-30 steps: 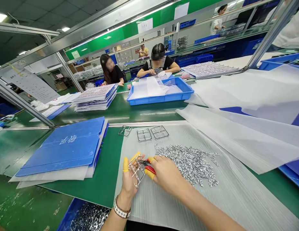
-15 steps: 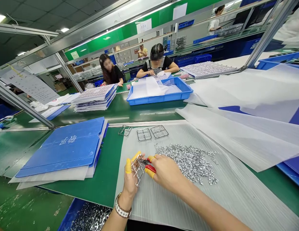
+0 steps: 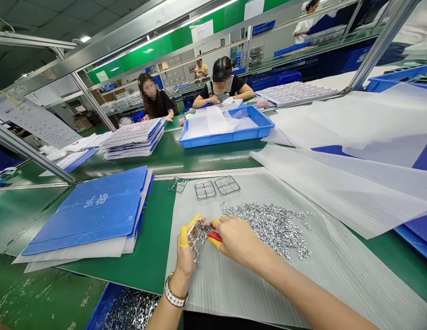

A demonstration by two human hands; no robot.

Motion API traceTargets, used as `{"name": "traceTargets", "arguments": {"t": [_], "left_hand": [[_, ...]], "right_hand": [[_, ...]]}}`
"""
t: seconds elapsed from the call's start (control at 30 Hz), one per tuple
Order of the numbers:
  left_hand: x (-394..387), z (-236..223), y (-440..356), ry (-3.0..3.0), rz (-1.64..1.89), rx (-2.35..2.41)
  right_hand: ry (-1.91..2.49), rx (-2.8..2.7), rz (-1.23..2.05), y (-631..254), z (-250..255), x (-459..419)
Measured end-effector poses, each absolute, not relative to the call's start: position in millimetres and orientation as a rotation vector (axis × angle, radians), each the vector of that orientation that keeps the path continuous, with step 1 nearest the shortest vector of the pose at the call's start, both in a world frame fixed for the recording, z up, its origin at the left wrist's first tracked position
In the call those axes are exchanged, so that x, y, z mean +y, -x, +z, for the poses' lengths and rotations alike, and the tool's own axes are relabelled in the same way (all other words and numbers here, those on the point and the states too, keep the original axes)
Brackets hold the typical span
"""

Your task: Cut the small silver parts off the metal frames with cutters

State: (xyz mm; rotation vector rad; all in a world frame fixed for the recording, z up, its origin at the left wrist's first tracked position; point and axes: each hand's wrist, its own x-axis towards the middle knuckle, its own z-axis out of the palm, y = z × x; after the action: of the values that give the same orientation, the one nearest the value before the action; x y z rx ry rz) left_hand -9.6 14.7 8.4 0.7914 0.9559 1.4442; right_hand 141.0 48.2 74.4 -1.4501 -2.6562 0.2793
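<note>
My left hand point(image 3: 186, 252), with yellow finger cots, is closed on a silvery sprue frame point(image 3: 198, 239), held tilted above the foam sheet. Red-handled nippers point(image 3: 214, 235) are gripped in my right hand point(image 3: 235, 238), which also wears yellow finger cots. The nippers' jaws reach into the frame; whether they touch a part is too small to tell. Right of my hands lies a heap of small shiny parts point(image 3: 271, 224). Beyond them rest two more frames, a left one point(image 3: 205, 189) and a right one point(image 3: 227, 185), and a smaller piece of frame point(image 3: 178, 184).
Blue corrugated sheets point(image 3: 92, 206) are stacked at left. A blue tray point(image 3: 227, 136) stands on the far bench, with stacked sheets point(image 3: 134, 137) beside it. White foam sheets point(image 3: 337, 183) spread at right. Below the front edge is a bin of scrap frames point(image 3: 130, 307). Two co-workers sit opposite.
The view has shifted slightly. My left hand still holds the frame and my right hand the nippers, almost in the same place; the nippers' handles look a little closer together.
</note>
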Motion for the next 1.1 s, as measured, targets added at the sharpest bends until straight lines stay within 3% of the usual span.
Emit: {"name": "traceTargets", "arguments": {"t": [0.5, 1.1], "left_hand": [[22, 12, 3, -0.539, 1.470, 0.937], [21, 0, 4, -0.761, 1.483, 1.031]], "right_hand": [[1.420, -2.653, 0.265, -134, 86, 33], [1.413, -2.708, 0.243, -130, 85, 29]]}}
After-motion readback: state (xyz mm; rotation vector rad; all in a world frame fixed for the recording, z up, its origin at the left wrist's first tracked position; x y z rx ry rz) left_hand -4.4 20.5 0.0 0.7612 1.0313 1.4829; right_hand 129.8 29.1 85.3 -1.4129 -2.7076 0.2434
